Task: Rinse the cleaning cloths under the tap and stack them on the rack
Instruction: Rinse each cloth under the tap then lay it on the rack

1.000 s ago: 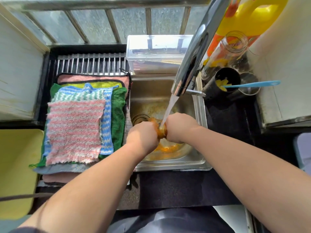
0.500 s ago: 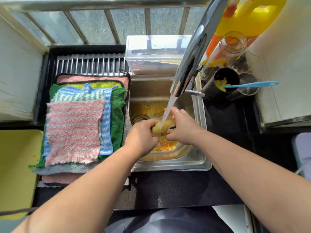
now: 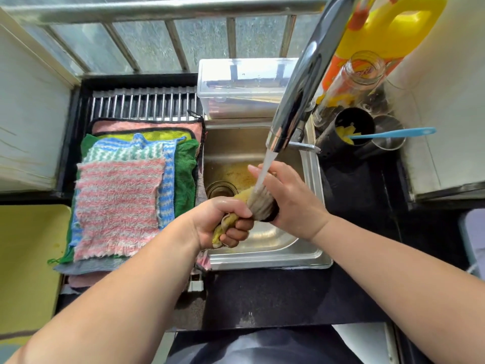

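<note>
Already stacked: several cloths (image 3: 120, 203) on rack (image 3: 144, 106), left of hands.
Left hand (image 3: 223, 222): grips yellow cloth (image 3: 242, 196) under tap (image 3: 301, 95).
Right hand (image 3: 287, 197): straight fingers pressing it.
Remaining: stacking it.

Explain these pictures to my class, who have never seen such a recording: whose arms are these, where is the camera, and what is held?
No machine here: the arms belong to a person wearing a camera on the head, so you look down as they do. The left hand grips a bunched yellow cloth while the right hand, fingers straight, presses its other end under water from the tap, over the steel sink. To the left, a pink striped cloth tops a pile on the rack. A clear box sits behind the sink.
</note>
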